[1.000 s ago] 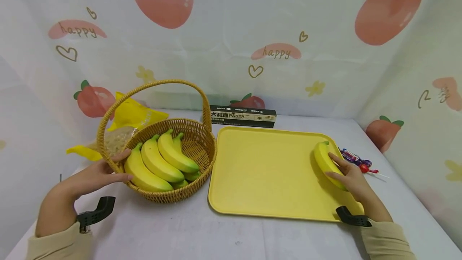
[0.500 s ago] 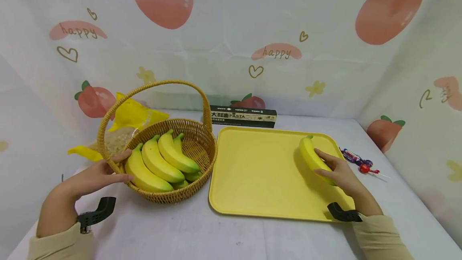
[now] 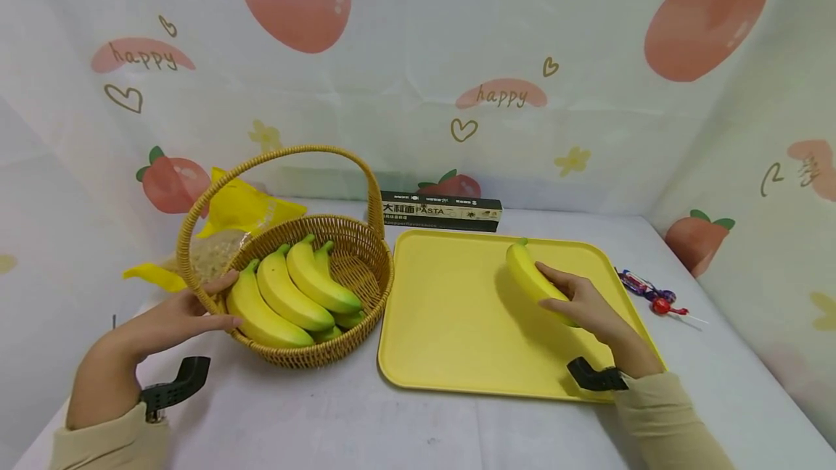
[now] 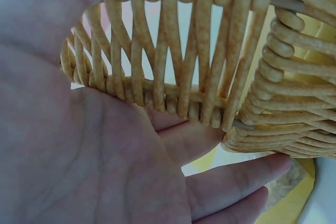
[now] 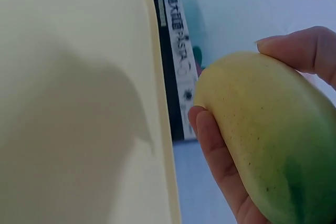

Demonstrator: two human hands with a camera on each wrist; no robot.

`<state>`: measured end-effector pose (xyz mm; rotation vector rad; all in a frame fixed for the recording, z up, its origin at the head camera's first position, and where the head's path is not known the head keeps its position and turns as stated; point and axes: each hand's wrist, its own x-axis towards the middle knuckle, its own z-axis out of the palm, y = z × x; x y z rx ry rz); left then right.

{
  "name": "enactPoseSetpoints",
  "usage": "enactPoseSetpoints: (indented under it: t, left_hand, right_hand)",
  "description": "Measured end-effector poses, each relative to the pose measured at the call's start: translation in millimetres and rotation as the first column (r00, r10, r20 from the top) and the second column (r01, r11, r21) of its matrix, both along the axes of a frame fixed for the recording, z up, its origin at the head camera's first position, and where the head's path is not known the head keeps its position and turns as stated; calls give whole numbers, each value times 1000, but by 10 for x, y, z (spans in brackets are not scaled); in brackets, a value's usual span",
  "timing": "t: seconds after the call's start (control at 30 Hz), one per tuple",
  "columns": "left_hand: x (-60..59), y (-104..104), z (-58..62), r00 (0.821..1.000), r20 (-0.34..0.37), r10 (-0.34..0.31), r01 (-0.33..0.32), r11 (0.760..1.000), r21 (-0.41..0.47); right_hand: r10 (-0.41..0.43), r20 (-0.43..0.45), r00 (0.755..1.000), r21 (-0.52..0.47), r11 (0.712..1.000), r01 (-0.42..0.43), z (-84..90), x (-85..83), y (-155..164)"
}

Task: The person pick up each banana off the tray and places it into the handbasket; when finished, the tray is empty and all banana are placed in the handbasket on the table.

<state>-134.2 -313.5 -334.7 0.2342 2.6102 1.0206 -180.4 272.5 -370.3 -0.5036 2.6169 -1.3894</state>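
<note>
My right hand (image 3: 588, 308) holds a yellow banana (image 3: 527, 272) above the yellow tray (image 3: 444, 310), its green stem toward the back. In the right wrist view, thumb and fingers pinch the banana (image 5: 268, 124) from both sides, with a shadow on the tray (image 5: 63, 145). At the left, my left hand (image 3: 171, 321) holds the side of a wicker basket (image 3: 300, 360), at the foot of its handle. The left wrist view has the woven handle (image 4: 184, 40) between thumb and fingers. Several bananas (image 3: 287, 289) lie in the basket.
A black pasta box (image 3: 440, 211) stands behind the tray. Wrapped candies and a red lollipop (image 3: 661, 305) lie right of the tray. A yellow bag (image 3: 251, 209) is behind the basket, whose tall handle (image 3: 313, 148) arches over it.
My right hand has carried the banana leftward from the tray's right side toward its middle, raising it off the tray. The left hand and basket stay in place.
</note>
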Motion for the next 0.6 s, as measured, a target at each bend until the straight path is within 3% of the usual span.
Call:
enactPoseSetpoints:
  t: [0.6]
  left_hand:
    - [21, 5, 5, 1000, -13, 2, -2, 1000, 17]
  right_hand:
    - [169, 39, 985, -70, 984, -166, 85, -143, -546]
